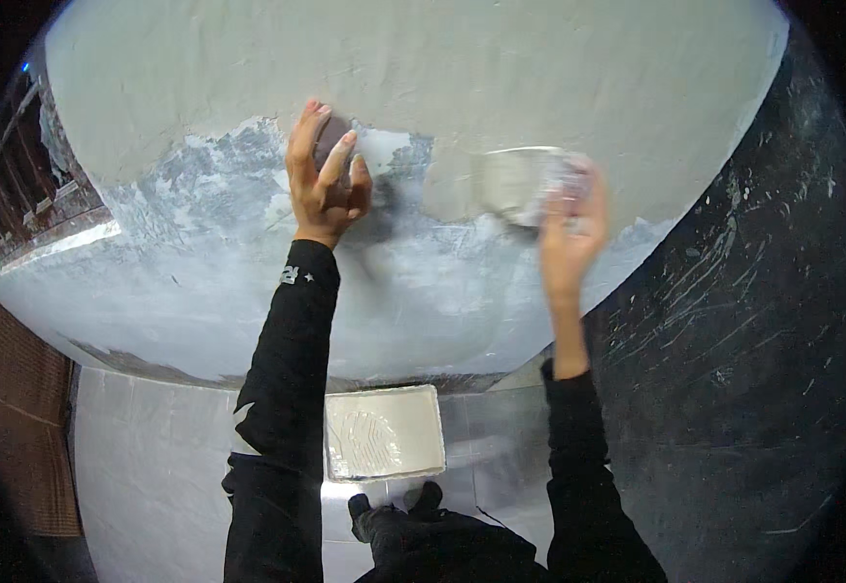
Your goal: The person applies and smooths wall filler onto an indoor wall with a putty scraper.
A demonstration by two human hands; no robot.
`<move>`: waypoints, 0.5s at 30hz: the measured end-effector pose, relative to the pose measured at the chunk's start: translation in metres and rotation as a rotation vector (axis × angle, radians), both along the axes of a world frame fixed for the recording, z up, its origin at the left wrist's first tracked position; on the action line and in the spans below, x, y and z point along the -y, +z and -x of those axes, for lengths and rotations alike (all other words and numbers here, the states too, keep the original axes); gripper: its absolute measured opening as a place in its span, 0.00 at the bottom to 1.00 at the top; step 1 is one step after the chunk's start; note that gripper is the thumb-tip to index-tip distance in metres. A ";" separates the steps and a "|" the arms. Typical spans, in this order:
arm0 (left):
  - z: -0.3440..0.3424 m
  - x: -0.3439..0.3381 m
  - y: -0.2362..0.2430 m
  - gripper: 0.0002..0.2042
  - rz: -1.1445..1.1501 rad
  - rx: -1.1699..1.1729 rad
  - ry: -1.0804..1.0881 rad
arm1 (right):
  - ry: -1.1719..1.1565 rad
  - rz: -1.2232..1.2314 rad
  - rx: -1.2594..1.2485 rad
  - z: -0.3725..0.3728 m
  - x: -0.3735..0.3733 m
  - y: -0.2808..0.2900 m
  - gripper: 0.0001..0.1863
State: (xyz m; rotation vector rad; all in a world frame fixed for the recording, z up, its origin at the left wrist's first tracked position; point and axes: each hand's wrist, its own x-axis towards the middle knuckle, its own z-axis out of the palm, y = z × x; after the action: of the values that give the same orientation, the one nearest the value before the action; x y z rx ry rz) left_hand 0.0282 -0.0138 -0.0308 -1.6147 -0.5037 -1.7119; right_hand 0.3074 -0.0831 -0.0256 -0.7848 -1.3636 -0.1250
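Sideways, the wide blade (518, 185) reaches left from the right hand (575, 214), which grips its right end at the wall (423, 301), inside the wall's right edge; blur hides its exact tilt. Left of the blade, well apart, the left hand (325, 199) holds a dark flat piece (331, 138). Pale lettering marks the left sleeve (292, 321); the tools show no legible label.
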 end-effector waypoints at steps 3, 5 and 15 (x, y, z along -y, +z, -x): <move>0.007 0.010 0.003 0.16 -0.007 -0.033 0.111 | 0.089 0.072 0.031 0.037 -0.004 -0.007 0.22; 0.003 0.008 0.002 0.17 0.002 -0.026 0.092 | -0.015 0.013 0.045 0.026 -0.007 0.000 0.22; 0.000 0.008 0.006 0.26 -0.005 0.012 0.107 | -0.084 0.019 0.030 -0.001 -0.005 -0.012 0.22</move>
State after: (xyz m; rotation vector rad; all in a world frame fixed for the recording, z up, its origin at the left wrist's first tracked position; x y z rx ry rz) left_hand 0.0278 -0.0215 -0.0246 -1.5463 -0.5809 -1.6432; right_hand 0.3081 -0.0778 -0.0380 -0.8599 -1.3622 -0.1904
